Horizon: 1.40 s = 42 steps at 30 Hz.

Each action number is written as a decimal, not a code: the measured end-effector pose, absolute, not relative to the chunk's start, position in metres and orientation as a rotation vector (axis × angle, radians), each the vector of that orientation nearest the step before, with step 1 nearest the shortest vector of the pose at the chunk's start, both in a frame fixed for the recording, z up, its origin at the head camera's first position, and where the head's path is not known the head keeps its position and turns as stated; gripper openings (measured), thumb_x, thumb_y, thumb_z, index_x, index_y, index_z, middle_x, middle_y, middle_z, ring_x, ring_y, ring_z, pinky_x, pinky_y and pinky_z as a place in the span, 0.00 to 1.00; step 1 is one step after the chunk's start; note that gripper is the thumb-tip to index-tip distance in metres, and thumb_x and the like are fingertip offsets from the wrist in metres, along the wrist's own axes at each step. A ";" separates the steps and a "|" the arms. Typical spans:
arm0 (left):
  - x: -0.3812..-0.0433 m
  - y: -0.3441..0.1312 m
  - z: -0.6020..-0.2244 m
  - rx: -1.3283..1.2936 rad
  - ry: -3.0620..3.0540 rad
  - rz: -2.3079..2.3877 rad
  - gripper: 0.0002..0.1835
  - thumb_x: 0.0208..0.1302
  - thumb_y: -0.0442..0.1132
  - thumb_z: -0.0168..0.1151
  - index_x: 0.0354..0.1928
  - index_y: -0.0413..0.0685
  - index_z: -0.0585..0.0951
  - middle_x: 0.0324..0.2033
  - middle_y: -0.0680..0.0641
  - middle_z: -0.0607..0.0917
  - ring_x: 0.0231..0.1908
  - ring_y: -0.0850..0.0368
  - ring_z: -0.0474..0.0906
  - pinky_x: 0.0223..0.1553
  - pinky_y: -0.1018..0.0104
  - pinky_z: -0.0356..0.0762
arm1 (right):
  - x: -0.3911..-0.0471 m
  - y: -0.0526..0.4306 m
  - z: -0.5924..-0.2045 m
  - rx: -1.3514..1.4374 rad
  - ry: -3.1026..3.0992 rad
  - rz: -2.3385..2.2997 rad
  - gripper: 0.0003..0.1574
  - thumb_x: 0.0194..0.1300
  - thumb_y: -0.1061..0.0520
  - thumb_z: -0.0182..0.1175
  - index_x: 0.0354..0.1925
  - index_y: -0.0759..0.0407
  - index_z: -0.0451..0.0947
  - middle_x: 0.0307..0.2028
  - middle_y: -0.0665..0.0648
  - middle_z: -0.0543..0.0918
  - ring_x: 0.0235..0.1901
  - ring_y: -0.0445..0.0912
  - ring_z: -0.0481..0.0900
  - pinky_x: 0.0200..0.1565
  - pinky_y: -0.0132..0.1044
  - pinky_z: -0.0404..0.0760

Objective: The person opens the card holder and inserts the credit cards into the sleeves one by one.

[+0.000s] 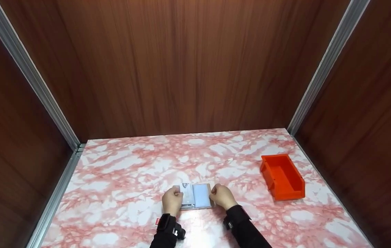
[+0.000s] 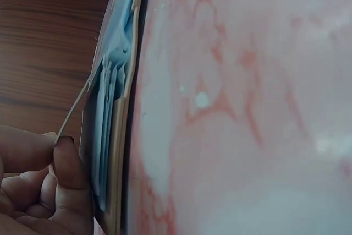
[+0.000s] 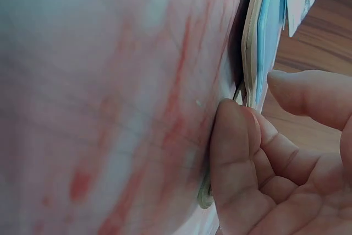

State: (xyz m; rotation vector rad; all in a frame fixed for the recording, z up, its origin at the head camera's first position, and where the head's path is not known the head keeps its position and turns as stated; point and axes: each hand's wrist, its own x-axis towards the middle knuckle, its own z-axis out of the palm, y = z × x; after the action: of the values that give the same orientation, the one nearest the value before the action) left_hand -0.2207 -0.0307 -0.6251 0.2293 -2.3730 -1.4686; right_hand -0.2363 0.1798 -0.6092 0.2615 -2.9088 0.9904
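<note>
An open card holder [image 1: 201, 195] with a tan cover lies on the table, both hands at its sides. On its right half is a pale blue sleeve; on its left is a whitish leaf with a dark printed emblem. My left hand [image 1: 172, 199] pinches the edge of a thin leaf [image 2: 73, 108] between thumb and finger, lifting it off the stacked sleeves [image 2: 104, 136]. At the opposite edge, my right hand [image 3: 275, 174] holds the cover [image 3: 250, 42], curled fingers against its rim and the thumb over the blue sleeve side. A rounded strap end [image 3: 205, 193] shows behind those fingers.
An orange open-front bin [image 1: 283, 177] stands on the right of the pink-and-white marbled table [image 1: 119, 165]. Brown wood-grain panels [image 1: 181, 69] rise behind and on both sides, with metal rails [image 1: 68, 127] at the corners. A small red piece [image 1: 157, 221] shows beside the left wrist.
</note>
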 end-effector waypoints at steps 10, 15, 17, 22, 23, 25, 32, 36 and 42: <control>-0.224 -0.031 -0.628 0.209 -2.383 -1.436 0.07 0.46 0.25 0.62 0.19 0.44 0.78 0.19 0.50 0.78 0.26 0.52 0.73 0.32 0.58 0.73 | -0.237 0.179 -0.611 0.229 -2.919 0.969 0.10 0.50 0.63 0.67 0.29 0.62 0.74 0.24 0.53 0.75 0.26 0.49 0.73 0.35 0.44 0.75; -0.225 -0.031 -0.630 0.206 -2.405 -1.430 0.06 0.46 0.26 0.62 0.20 0.43 0.79 0.21 0.49 0.80 0.26 0.51 0.75 0.32 0.56 0.74 | -0.237 0.178 -0.613 0.228 -2.908 0.980 0.10 0.50 0.64 0.67 0.29 0.62 0.74 0.23 0.54 0.75 0.25 0.49 0.73 0.34 0.44 0.75; -0.225 -0.030 -0.630 0.198 -2.413 -1.419 0.05 0.46 0.26 0.62 0.21 0.42 0.80 0.22 0.48 0.81 0.27 0.50 0.76 0.33 0.55 0.75 | -0.237 0.178 -0.613 0.223 -2.909 0.987 0.10 0.50 0.64 0.67 0.30 0.62 0.74 0.23 0.53 0.75 0.25 0.48 0.72 0.35 0.44 0.75; -0.225 -0.029 -0.629 0.196 -2.427 -1.400 0.03 0.46 0.26 0.63 0.21 0.40 0.80 0.22 0.46 0.81 0.27 0.49 0.76 0.33 0.54 0.75 | -0.236 0.178 -0.614 0.230 -2.900 1.000 0.10 0.50 0.64 0.67 0.30 0.63 0.74 0.23 0.52 0.74 0.25 0.48 0.72 0.34 0.44 0.75; -0.225 -0.028 -0.628 0.200 -2.433 -1.399 0.04 0.46 0.26 0.63 0.21 0.41 0.80 0.22 0.46 0.80 0.26 0.49 0.76 0.32 0.54 0.75 | -0.236 0.178 -0.614 0.232 -2.899 1.001 0.11 0.50 0.64 0.67 0.31 0.63 0.74 0.23 0.52 0.74 0.25 0.48 0.72 0.34 0.44 0.75; -0.225 -0.027 -0.627 0.212 -2.441 -1.404 0.05 0.46 0.26 0.63 0.20 0.42 0.79 0.21 0.48 0.79 0.26 0.50 0.75 0.32 0.55 0.74 | -0.236 0.178 -0.614 0.232 -2.899 1.002 0.11 0.50 0.64 0.67 0.31 0.63 0.74 0.23 0.52 0.74 0.25 0.48 0.72 0.35 0.44 0.75; -0.224 -0.023 -0.621 0.221 -2.460 -1.402 0.06 0.45 0.25 0.62 0.19 0.42 0.79 0.20 0.48 0.79 0.25 0.51 0.74 0.31 0.55 0.74 | -0.235 0.179 -0.612 0.251 -2.887 1.003 0.10 0.51 0.64 0.67 0.31 0.64 0.74 0.22 0.52 0.74 0.24 0.48 0.72 0.34 0.43 0.75; -0.223 -0.021 -0.620 0.216 -2.478 -1.392 0.06 0.45 0.25 0.61 0.19 0.42 0.78 0.19 0.49 0.78 0.24 0.51 0.73 0.31 0.56 0.74 | -0.234 0.179 -0.612 0.264 -2.885 1.001 0.09 0.52 0.65 0.66 0.31 0.64 0.75 0.22 0.52 0.74 0.24 0.47 0.72 0.33 0.42 0.75; -0.224 -0.019 -0.622 0.238 -2.515 -1.389 0.04 0.45 0.26 0.60 0.24 0.40 0.81 0.22 0.47 0.81 0.27 0.49 0.77 0.33 0.54 0.76 | -0.233 0.180 -0.612 0.286 -2.855 0.993 0.10 0.49 0.65 0.67 0.30 0.64 0.75 0.21 0.52 0.74 0.23 0.47 0.73 0.33 0.42 0.75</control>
State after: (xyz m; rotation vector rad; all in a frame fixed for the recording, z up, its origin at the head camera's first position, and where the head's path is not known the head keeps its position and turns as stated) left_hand -0.2236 -0.0188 -0.6221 0.2379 -2.5154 -1.3892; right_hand -0.2333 0.1800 -0.6125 0.2857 -2.8549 0.9934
